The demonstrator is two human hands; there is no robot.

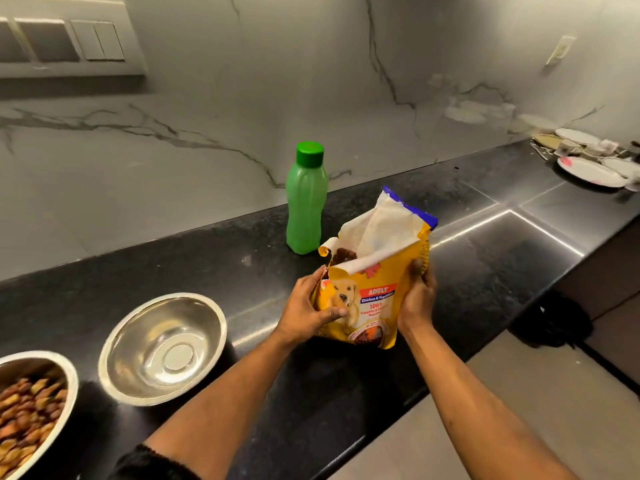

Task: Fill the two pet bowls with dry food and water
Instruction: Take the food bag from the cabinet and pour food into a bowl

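**Inspector:** Nearest, at the left edge and well left of the left hand [306,311]: a steel bowl [33,410] already heaped with brown kibble. Between it and that hand, a second steel bowl [162,348], polished, round, with a flat base, holding nothing.

**Assistant:** And the hands?

**Inspector:** Both hold the dog food bag [370,289], which stands on the black stone counter [485,289]. Left hand wraps the bag's left edge, thumb pressed flat across the printed front. Right hand [417,297] clasps the right edge, fingers curled behind it. The bag is glossy yellow film with a white lining and a blue top strip; its mouth is torn open and slack, with kibble visible inside.

**Assistant:** The step in hand?

**Inspector:** In my judgement, setting the bag down with the dry food done. Seat it squarely upright, or fold the mouth over; slack film slumps and spills.

**Assistant:** Beyond the hands?

**Inspector:** Just behind the bag, a green plastic bottle [306,202], ribbed, translucent, screw cap on. Water remains for the empty bowl. Far right, stacked plates [588,168].
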